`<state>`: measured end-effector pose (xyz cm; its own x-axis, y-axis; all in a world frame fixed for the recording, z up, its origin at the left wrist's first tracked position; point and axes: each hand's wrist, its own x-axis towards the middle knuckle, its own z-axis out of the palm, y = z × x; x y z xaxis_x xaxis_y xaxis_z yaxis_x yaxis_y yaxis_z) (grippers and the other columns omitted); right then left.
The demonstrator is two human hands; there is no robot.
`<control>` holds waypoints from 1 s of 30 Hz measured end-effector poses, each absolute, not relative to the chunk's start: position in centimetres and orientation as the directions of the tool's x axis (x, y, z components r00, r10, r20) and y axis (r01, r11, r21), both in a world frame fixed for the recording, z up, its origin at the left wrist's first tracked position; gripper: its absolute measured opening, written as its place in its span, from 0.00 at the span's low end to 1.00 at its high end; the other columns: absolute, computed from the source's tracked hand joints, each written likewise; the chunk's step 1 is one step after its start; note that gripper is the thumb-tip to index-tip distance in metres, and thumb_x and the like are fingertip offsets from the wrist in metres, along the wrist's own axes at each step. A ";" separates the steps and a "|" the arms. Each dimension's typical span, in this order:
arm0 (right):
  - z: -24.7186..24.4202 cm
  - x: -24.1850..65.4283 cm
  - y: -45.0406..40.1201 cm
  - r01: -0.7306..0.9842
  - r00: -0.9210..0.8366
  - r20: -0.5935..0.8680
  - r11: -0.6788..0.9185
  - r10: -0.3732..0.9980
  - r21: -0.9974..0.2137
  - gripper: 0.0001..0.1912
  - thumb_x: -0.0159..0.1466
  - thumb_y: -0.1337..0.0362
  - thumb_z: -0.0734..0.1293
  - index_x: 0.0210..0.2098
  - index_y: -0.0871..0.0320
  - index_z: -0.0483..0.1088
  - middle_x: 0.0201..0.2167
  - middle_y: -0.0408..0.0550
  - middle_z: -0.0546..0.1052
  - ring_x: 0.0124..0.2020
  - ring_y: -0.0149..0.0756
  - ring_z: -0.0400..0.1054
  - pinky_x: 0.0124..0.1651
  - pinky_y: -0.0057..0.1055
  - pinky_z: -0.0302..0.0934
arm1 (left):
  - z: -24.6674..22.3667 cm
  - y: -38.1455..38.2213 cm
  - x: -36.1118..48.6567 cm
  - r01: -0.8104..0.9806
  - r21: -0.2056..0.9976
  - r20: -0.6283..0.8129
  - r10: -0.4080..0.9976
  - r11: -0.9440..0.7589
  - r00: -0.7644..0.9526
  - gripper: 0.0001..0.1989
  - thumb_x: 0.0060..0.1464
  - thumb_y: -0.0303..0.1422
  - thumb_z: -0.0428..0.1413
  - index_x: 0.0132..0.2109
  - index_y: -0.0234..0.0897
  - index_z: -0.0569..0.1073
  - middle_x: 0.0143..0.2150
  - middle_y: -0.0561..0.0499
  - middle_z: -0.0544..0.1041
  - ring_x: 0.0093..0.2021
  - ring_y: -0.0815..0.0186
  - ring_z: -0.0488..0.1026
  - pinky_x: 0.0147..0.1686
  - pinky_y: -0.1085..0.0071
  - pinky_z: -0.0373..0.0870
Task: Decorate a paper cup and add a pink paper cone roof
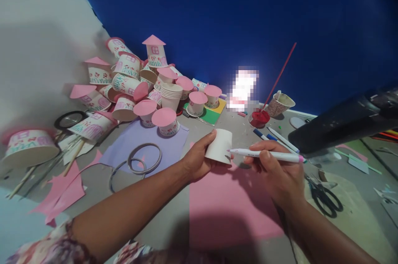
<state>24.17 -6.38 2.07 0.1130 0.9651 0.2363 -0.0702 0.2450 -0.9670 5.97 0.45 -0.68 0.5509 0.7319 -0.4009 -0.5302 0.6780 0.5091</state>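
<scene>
My left hand (199,158) grips a plain white paper cup (220,145), its wide rim tipped downward and its side turned to the right. Between the fingers of my right hand (276,168) is a white felt-tip pen (269,155) with a pink end. The pen's tip points left, at or very near the cup's side; whether it touches I cannot tell. No drawing shows on this cup. Beneath both hands lies a sheet of pink paper (230,210).
Many decorated cups with pink paper roofs (154,50) pile up at the left back, beside stacked plain cups (171,96). Purple paper (121,143) carries two rings (144,158). On the right are black-handled scissors (326,199), a dark post (345,116) and a red pot (259,119).
</scene>
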 end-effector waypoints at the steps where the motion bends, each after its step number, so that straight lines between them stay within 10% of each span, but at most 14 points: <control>1: 2.1 24.3 -6.5 -0.016 0.110 0.256 0.259 0.960 -0.966 0.08 0.69 0.57 0.72 0.40 0.54 0.79 0.27 0.45 0.82 0.25 0.31 0.73 0.28 0.24 0.66 | -0.7 0.5 6.0 -0.535 0.511 -0.408 0.737 0.673 0.539 0.22 0.69 0.43 0.51 0.55 0.28 0.76 0.43 0.36 0.81 0.40 0.54 0.81 0.40 0.58 0.80; 12: 2.3 24.6 -6.5 0.367 -0.016 0.499 0.469 0.866 -0.803 0.02 0.67 0.66 0.72 0.37 0.53 0.78 0.30 0.42 0.82 0.28 0.32 0.76 0.32 0.26 0.68 | -0.8 0.4 6.3 -0.520 0.537 -0.438 0.747 0.664 0.501 0.20 0.68 0.41 0.53 0.55 0.29 0.75 0.44 0.36 0.82 0.40 0.54 0.82 0.44 0.55 0.81; 30: 3.0 24.6 -6.4 0.407 -0.021 0.429 0.399 0.903 -0.822 0.04 0.66 0.62 0.73 0.34 0.53 0.79 0.26 0.43 0.81 0.26 0.35 0.74 0.31 0.30 0.68 | -0.9 0.3 6.3 -0.522 0.555 -0.433 0.761 0.647 0.483 0.16 0.66 0.40 0.58 0.53 0.32 0.76 0.44 0.39 0.82 0.42 0.55 0.81 0.45 0.58 0.82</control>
